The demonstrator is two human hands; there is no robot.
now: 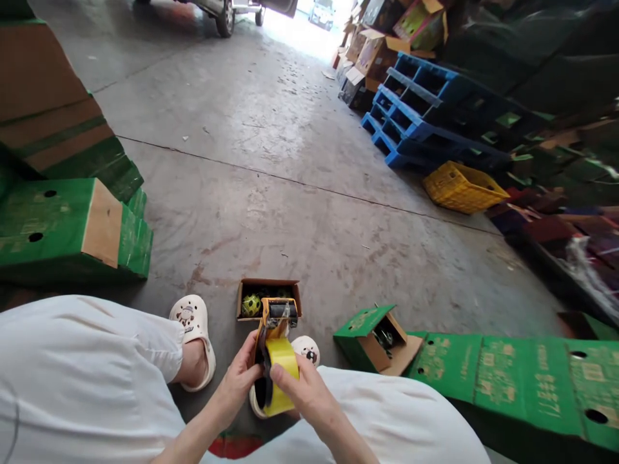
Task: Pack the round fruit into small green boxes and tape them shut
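Note:
Between my knees I hold a yellow-and-black tape dispenser (280,308) with a wide roll of yellow tape (281,367) on it. My left hand (244,366) grips the dispenser's left side. Against the roll's right side, my right hand (304,386) is closed with its thumb on the tape. Just beyond the dispenser, a small open cardboard box (269,282) sits on the floor. A round yellow-green thing with dark spots (251,305) lies inside it; the dispenser hides part of the box.
A small green box (366,322) lies tipped open on the right beside green cartons (507,370). More green cartons (48,219) stand left. Farther off are a yellow crate (461,187), blue pallets (411,109) and a parked vehicle (213,8). White clogs (193,322) are on my feet.

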